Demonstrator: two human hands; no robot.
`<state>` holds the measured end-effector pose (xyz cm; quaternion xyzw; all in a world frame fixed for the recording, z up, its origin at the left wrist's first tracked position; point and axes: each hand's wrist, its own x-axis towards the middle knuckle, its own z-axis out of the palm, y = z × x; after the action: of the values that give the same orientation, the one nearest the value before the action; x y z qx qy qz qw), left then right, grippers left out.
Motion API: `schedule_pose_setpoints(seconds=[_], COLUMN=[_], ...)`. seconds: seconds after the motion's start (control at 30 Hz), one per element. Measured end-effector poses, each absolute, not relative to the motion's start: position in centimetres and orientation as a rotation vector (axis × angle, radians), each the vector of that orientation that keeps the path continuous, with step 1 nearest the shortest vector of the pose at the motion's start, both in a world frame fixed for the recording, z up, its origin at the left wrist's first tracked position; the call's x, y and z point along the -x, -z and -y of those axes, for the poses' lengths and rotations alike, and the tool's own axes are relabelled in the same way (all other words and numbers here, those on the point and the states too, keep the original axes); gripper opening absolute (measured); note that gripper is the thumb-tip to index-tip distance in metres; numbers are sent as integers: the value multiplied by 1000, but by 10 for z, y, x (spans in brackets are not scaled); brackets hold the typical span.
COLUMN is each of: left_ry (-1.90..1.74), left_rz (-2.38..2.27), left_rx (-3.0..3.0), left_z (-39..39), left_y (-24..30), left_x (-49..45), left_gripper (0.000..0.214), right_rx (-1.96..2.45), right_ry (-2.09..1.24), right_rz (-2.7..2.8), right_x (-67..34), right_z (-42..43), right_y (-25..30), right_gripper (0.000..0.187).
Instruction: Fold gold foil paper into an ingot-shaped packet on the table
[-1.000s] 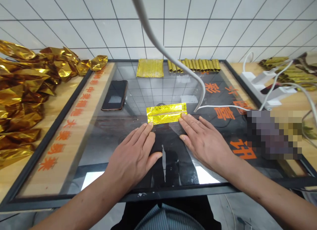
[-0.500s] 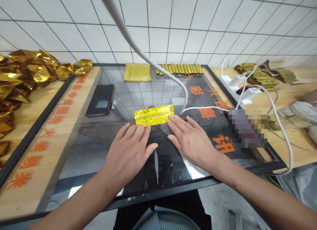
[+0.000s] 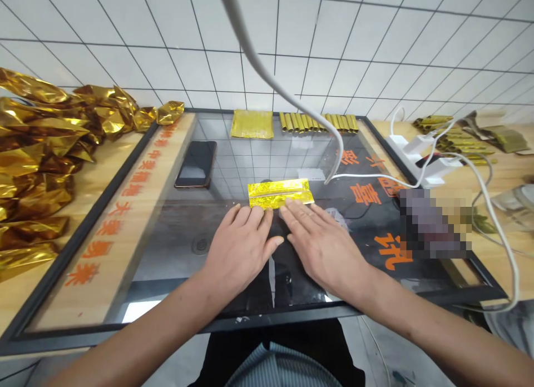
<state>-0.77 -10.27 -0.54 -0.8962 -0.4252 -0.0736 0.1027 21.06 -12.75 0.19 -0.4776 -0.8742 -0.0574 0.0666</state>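
One shiny yellow-gold foil strip (image 3: 275, 188), a narrow pale line running along its length, lies on a clear glass panel (image 3: 162, 231) in a black frame, set on the pale wooden counter (image 3: 110, 160). The left hand (image 3: 241, 248) is laid flat, thumb out, fingertips at the strip's near edge; the right hand (image 3: 323, 243) is also flat, fingers stretched, its fingertips on the strip's near side. Neither grips anything. Toward the white tiled wall (image 3: 125, 59) are a flat ribbed yellow-gold foil pad (image 3: 252, 124) and, just beside it, a row of small rolled gold tubes (image 3: 300, 123) (what is inside them is too small to tell). A black rectangular phone (image 3: 196, 162) lies left of the strip. Crumpled gold foil pieces (image 3: 37, 142) heap at the far left. Right of a white plastic power strip (image 3: 436, 167), a clear rounded container (image 3: 515, 201) is partly cut off; its contents cannot be made out.
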Motion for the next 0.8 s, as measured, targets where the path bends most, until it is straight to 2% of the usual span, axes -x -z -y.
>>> schedule_pose_setpoints(seconds=[0.1,0.4,0.67,0.8], left_ry=[196,237,220,215], left_rz=[1282,1300,1276,1243], left_rx=[2651,2661,2654,2620], left_z=[104,102,102,101], left_y=[6,7,7,8], left_x=[8,8,9,9], left_gripper=[43,51,49,48], right_rx=[1371,1506,1666,1693], right_ry=[107,148,279,231], right_rz=[2682,2612,2552,2521], right_x=[-198,-216,-238,-225], right_z=[125,122,124,123], right_y=[2,4,0,-4], right_gripper=[56,52,50,52])
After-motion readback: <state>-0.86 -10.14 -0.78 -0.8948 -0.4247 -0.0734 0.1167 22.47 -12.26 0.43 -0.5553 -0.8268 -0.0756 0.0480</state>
